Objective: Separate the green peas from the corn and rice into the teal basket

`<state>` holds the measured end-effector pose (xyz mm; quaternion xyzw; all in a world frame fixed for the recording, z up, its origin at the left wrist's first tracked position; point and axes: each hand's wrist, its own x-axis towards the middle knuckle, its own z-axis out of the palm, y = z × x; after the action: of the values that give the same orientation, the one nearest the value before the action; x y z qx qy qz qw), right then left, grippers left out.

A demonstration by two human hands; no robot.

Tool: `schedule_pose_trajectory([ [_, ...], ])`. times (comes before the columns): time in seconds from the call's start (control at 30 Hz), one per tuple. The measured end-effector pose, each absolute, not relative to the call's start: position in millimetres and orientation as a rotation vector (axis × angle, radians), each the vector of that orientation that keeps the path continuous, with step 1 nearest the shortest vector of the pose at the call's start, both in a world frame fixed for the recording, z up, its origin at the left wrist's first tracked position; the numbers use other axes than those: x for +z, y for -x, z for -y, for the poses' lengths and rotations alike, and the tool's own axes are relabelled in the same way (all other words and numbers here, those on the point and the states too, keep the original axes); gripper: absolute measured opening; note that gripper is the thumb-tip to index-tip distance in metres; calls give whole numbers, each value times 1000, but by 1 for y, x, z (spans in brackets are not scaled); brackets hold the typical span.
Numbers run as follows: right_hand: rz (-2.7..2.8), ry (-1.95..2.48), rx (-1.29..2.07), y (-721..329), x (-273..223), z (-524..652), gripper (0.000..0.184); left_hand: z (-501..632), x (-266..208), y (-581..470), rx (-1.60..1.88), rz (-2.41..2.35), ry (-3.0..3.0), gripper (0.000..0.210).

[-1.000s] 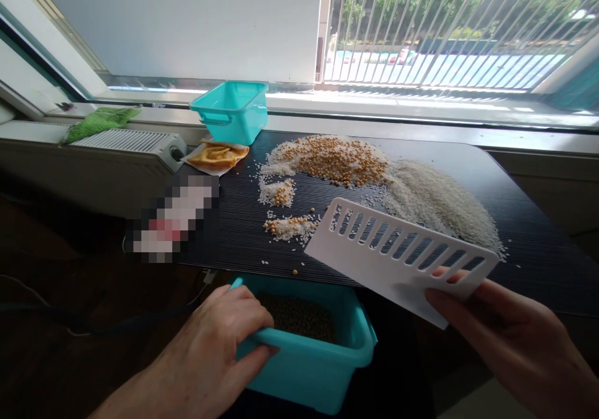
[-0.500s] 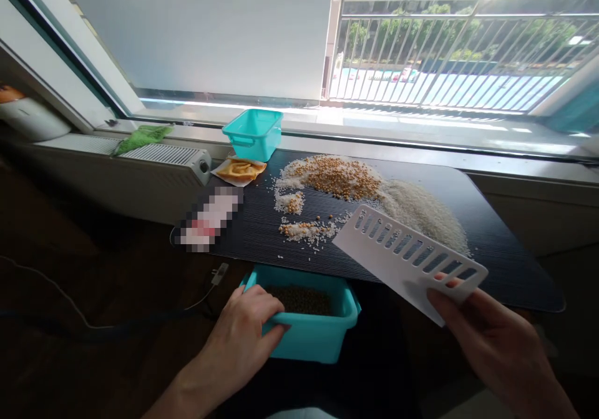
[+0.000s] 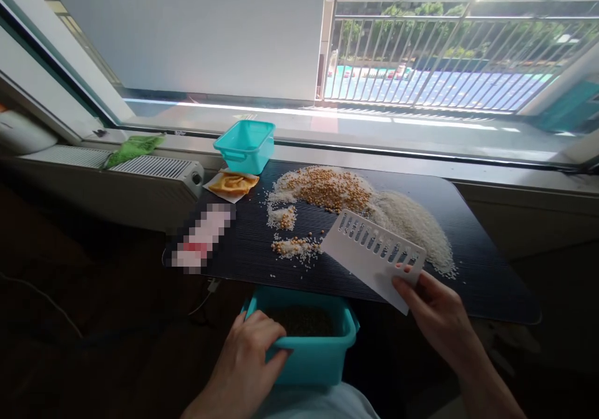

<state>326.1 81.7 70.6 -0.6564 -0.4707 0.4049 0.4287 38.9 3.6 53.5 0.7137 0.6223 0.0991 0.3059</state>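
Note:
My left hand (image 3: pixel 255 350) grips the near left rim of a turquoise plastic bin (image 3: pixel 311 359) below the table's front edge. Small dark grains (image 3: pixel 302 321) cover the bin's bottom. In my right hand (image 3: pixel 437 313) is a white flat plate with a row of slots (image 3: pixel 365 253), pinched at its right end and held tilted above the table. Beyond the plate lies a pile of yellow-brown beans mixed with white rice (image 3: pixel 327 188). A heap of white rice (image 3: pixel 414 222) adjoins it on the right. Two small clusters of rice and beans (image 3: pixel 294 246) lie left of the plate.
A second turquoise bin (image 3: pixel 248 147) stands at the table's back left, beside yellow food-like pieces on white paper (image 3: pixel 233 185). A pixelated pinkish item (image 3: pixel 201 238) lies at the left edge. A radiator (image 3: pixel 163 182) with a green cloth (image 3: pixel 135 149) and a window border the dark table (image 3: pixel 491 288).
The slotted plate and my right hand have shifted left in view. My left hand still holds the bin. The whole view has tilted slightly, so the table sits lower.

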Motion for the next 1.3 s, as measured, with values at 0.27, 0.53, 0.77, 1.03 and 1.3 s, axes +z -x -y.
schedule_pose_trajectory([
  [0.27,1022,1674,1085,-337,57,-79,52,-10,57,-41,251,-1634,-1846,15],
  [0.53,1078,1567,1303,-327,56,-89,53,-22,63,-42,229,-1633,-1850,16],
  [0.77,1089,1575,1276,-324,58,-95,52,-26,65,-42,179,-1650,-1853,19],
  [1.03,1115,1554,1369,-312,71,-95,50,-30,72,-39,155,-1635,-1849,19],
  [1.3,1162,1606,1310,-324,81,-88,49,-28,71,-32,181,-1633,-1872,17],
])
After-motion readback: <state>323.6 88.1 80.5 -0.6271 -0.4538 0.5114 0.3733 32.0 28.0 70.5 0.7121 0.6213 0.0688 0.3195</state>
